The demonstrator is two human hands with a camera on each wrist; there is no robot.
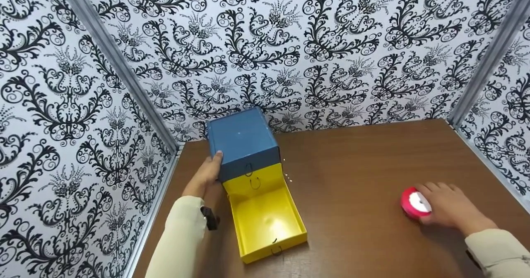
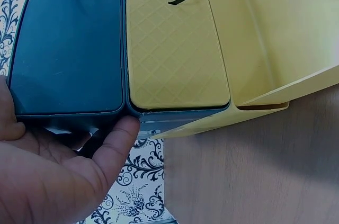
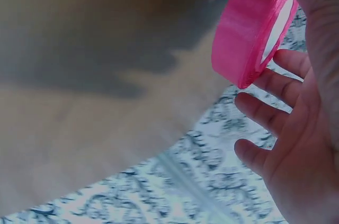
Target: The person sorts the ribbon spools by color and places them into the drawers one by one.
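A small drawer box (image 1: 244, 135) with a blue top stands at the back left. Its blue drawer front (image 2: 71, 49) and the yellow one (image 2: 177, 44) below are closed, while the bottom yellow drawer (image 1: 267, 220) is pulled out toward me, bare inside. My left hand (image 1: 205, 174) holds the box's left side, thumb over the top edge and fingers against the side wall. Far to the right, my right hand (image 1: 449, 207) pinches a roll of pink ribbon (image 3: 241, 33) with a white face, the other fingers spread loosely beside it.
The brown table (image 1: 343, 174) stretches between the box and the right hand. Patterned black-and-white walls (image 1: 290, 54) close off the back and both sides. Dark loop handles (image 1: 276, 250) stick out from the drawer fronts.
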